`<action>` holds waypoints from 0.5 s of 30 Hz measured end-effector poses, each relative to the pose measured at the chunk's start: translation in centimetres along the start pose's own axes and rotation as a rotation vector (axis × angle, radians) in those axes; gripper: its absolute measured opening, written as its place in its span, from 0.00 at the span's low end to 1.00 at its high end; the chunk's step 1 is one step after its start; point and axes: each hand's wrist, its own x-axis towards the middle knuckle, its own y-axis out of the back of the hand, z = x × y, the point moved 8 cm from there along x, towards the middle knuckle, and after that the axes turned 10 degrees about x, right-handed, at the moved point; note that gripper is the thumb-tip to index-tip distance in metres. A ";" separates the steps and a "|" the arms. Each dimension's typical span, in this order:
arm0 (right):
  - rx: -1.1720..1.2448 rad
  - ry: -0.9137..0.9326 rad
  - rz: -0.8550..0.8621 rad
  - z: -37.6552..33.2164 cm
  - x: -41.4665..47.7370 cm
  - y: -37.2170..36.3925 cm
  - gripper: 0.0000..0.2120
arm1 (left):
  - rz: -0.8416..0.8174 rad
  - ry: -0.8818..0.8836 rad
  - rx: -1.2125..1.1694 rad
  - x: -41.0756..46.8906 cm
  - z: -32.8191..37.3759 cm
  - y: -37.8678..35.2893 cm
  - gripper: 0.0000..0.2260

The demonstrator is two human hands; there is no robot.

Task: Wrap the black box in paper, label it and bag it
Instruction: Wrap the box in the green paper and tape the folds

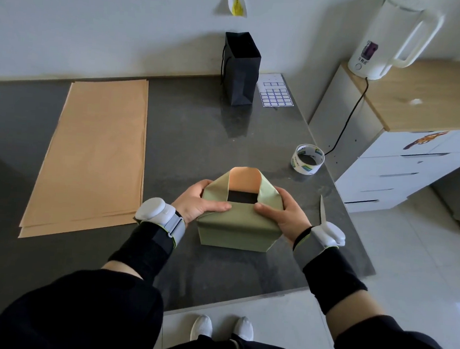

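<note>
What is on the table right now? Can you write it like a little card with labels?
box: black box, only a patch showing on top
wrapping: green paper folded round it, one flap standing up
hands: left hand and right hand grip the wrapped box's sides, thumbs on top
tape: tape roll lying right of the box
bag: black bag upright at the back
labels: label sheet flat beside the bag
spare paper: brown sheets stacked on the left
</note>
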 end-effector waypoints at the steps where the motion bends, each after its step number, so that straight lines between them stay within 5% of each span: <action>1: -0.007 -0.011 -0.007 0.2 0.1 -0.1 0.23 | -0.011 0.003 0.022 0.0 0.0 0.2 0.29; 5: -0.062 -0.054 -0.036 -0.1 0.3 -0.1 0.16 | -0.080 -0.022 0.146 0.5 0.4 0.2 0.29; 10: -0.436 0.072 -0.013 -2.7 0.7 -0.2 0.15 | -0.009 -0.043 0.119 1.1 0.9 -0.2 0.17; 13: -0.398 0.039 -0.070 -2.4 0.7 -0.5 0.17 | 0.007 -0.041 0.075 1.2 0.2 -0.2 0.21; 15: -0.309 0.027 -0.056 -2.0 0.5 -0.3 0.24 | 0.015 -0.046 0.064 1.1 0.0 -0.1 0.15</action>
